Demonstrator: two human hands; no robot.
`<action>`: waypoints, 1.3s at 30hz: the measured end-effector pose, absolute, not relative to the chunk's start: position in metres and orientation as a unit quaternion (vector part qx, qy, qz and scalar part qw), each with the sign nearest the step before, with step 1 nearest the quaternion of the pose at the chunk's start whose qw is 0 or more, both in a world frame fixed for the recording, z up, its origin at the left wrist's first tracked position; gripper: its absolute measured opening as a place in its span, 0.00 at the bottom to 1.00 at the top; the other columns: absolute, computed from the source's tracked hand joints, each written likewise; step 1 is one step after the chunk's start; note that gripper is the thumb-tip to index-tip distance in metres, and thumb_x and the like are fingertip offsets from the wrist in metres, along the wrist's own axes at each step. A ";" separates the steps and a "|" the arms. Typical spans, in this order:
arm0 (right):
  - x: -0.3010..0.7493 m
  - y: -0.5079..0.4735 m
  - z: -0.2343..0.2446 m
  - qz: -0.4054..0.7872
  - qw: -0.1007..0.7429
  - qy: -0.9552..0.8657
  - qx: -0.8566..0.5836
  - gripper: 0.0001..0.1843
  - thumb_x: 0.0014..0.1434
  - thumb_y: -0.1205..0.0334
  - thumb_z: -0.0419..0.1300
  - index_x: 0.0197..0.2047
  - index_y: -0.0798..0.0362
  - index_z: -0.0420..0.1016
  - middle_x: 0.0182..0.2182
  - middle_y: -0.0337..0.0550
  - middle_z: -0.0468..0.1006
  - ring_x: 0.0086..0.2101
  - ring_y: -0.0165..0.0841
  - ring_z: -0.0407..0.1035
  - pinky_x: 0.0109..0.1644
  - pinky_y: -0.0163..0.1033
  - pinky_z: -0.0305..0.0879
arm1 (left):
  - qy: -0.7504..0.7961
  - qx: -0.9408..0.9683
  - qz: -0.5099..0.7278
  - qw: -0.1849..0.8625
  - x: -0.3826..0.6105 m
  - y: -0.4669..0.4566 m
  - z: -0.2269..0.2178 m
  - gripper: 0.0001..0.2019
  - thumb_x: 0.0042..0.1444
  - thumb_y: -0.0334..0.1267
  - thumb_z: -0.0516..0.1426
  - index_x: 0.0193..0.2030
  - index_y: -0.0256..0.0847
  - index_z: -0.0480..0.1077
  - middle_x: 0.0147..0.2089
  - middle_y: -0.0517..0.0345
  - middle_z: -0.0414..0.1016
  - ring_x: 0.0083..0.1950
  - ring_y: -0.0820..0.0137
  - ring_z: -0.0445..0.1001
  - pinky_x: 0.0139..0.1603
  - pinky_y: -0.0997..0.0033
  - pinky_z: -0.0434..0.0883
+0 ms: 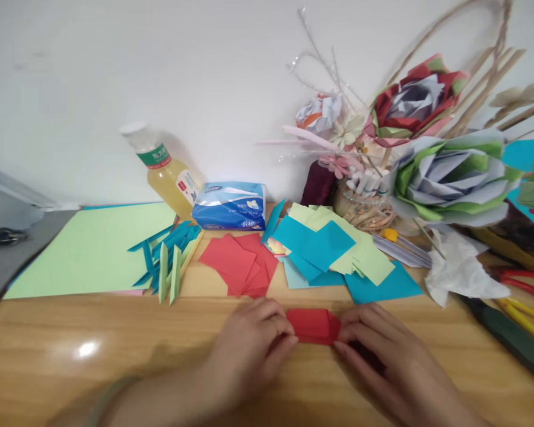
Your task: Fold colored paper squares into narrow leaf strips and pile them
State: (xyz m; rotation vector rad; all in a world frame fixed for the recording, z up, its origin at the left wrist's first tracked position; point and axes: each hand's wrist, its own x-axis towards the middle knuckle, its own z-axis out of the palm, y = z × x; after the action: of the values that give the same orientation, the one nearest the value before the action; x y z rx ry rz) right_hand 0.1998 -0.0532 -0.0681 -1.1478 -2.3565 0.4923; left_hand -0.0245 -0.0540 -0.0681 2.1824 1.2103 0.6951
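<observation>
A small folded red paper piece (314, 325) lies on the wooden table (115, 356) near the front middle. My left hand (251, 350) pinches its left end, fingers curled over the edge. My right hand (382, 356) grips its right end, fingers pressed together on the paper. Just behind lies a pile of red paper squares (240, 264). Further right sits a heap of blue and light green squares (333, 252).
A large green sheet (93, 249) and cut blue and green strips (169, 255) lie at the left. A tissue pack (230, 206) and a tilted drink bottle (164, 172) stand by the wall. Paper flowers in a vase (427, 154), crumpled white paper (460, 270) and coloured sticks (523, 296) fill the right.
</observation>
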 end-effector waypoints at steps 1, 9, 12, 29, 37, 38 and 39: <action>0.199 -0.053 -0.068 0.172 0.235 -0.861 -0.417 0.08 0.61 0.67 0.51 0.31 0.51 0.67 0.30 0.42 0.72 0.32 0.33 0.67 0.33 0.37 0.66 | 0.456 0.805 0.260 0.278 -0.023 -0.055 -0.067 0.06 0.56 0.29 0.55 0.29 0.39 0.70 0.31 0.59 0.71 0.32 0.70 0.69 0.33 0.72 0.66; 0.193 -0.052 -0.071 0.104 0.240 -0.869 -0.419 0.11 0.63 0.66 0.47 0.30 0.51 0.65 0.27 0.42 0.71 0.27 0.33 0.67 0.29 0.37 0.66 | 0.491 0.778 0.258 0.295 -0.019 -0.058 -0.066 0.06 0.54 0.29 0.53 0.27 0.39 0.66 0.30 0.58 0.69 0.33 0.69 0.67 0.33 0.69 0.64; 0.193 -0.051 -0.072 0.114 0.232 -0.868 -0.423 0.10 0.62 0.66 0.47 0.31 0.51 0.65 0.28 0.42 0.71 0.28 0.32 0.68 0.29 0.36 0.66 | 0.487 0.785 0.251 0.289 -0.019 -0.057 -0.067 0.07 0.56 0.30 0.51 0.27 0.39 0.66 0.30 0.58 0.68 0.32 0.68 0.67 0.33 0.69 0.63; 0.193 -0.050 -0.074 0.073 0.169 -0.871 -0.455 0.09 0.60 0.63 0.49 0.28 0.49 0.64 0.25 0.40 0.69 0.25 0.33 0.67 0.26 0.36 0.62 | 0.511 0.840 0.138 0.120 -0.008 -0.054 -0.064 0.10 0.54 0.31 0.46 0.26 0.38 0.66 0.29 0.52 0.67 0.32 0.62 0.63 0.33 0.58 0.62; 0.189 -0.047 -0.070 0.070 0.194 -0.870 -0.448 0.09 0.59 0.65 0.47 0.29 0.50 0.64 0.25 0.42 0.69 0.25 0.33 0.67 0.25 0.37 0.63 | 0.507 0.847 0.133 0.093 -0.006 -0.056 -0.065 0.09 0.53 0.32 0.47 0.25 0.38 0.65 0.29 0.51 0.67 0.32 0.61 0.63 0.33 0.57 0.62; 0.189 -0.046 -0.070 0.069 0.195 -0.870 -0.447 0.09 0.60 0.65 0.47 0.30 0.50 0.64 0.25 0.42 0.70 0.25 0.34 0.67 0.25 0.37 0.64 | 0.509 0.845 0.131 0.095 -0.007 -0.056 -0.065 0.09 0.53 0.33 0.47 0.25 0.38 0.65 0.29 0.51 0.67 0.32 0.61 0.63 0.33 0.57 0.63; 0.190 -0.047 -0.070 0.068 0.195 -0.870 -0.447 0.09 0.60 0.65 0.47 0.30 0.51 0.65 0.26 0.42 0.70 0.26 0.34 0.67 0.26 0.37 0.64 | 0.511 0.844 0.129 0.098 -0.007 -0.056 -0.064 0.09 0.52 0.33 0.47 0.25 0.38 0.65 0.30 0.50 0.67 0.32 0.60 0.63 0.33 0.56 0.63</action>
State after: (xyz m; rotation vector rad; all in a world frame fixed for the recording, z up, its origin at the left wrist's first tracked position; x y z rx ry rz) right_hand 0.1897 -0.0466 -0.0702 -1.2527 -2.4403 0.1912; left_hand -0.0067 -0.0560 -0.0645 2.4991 1.5119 0.3819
